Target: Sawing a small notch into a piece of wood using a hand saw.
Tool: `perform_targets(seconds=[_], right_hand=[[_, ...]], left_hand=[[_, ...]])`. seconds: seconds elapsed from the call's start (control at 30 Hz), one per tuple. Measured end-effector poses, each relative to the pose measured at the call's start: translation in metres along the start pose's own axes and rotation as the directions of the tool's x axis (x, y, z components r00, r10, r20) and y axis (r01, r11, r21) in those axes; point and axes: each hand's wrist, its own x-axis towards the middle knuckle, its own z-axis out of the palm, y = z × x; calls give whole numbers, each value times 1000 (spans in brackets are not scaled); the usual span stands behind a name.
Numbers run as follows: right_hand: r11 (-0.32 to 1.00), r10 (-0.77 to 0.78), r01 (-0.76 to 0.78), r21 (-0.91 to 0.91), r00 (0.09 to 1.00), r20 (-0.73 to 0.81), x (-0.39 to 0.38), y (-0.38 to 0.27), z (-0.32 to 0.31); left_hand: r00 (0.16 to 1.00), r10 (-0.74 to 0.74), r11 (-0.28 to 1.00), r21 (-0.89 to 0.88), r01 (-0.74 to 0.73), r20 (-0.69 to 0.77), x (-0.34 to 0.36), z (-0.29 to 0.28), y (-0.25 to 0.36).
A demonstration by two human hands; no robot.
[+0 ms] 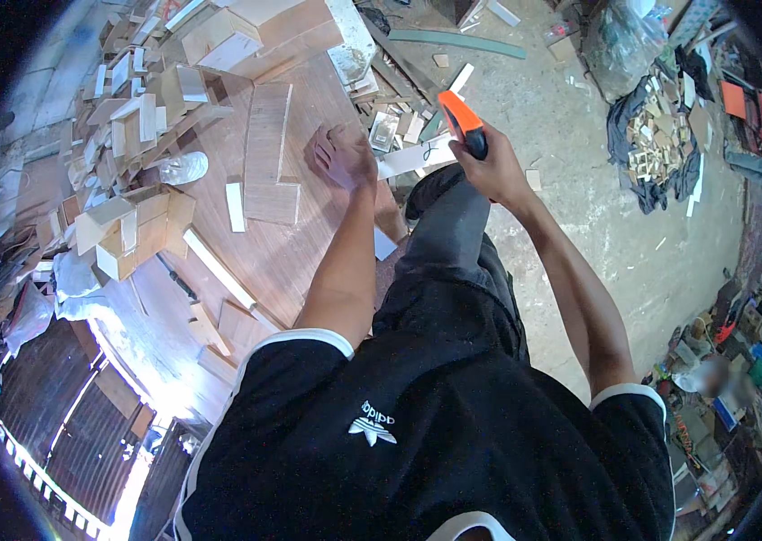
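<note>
A heap of small wooden offcuts [128, 117] covers the far left of the workbench [273, 257]. A clear plastic bottle [184, 167] lies on its side beside the heap. A long pale strip of wood [219, 268] rests slantwise near the bench edge. On the concrete floor [597, 234] lie a dark cloth with wood scraps [656, 153], a clear plastic bag [622, 41] and a long green strip [457, 40]. Mixed clutter [741, 352] lines the right side.
</note>
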Motion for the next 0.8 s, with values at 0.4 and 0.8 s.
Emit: perform_targets(seconds=[0.4,0.8], right_hand=[[991,-78,50,-121,969,-234,-1,92,2],[769,445,-315,556,888,-112,16,132,39]], left_hand=[[997,70,993,102,-65,-45,2,-1,-10],[999,-38,967,-250,47,39,1,-11,-13]])
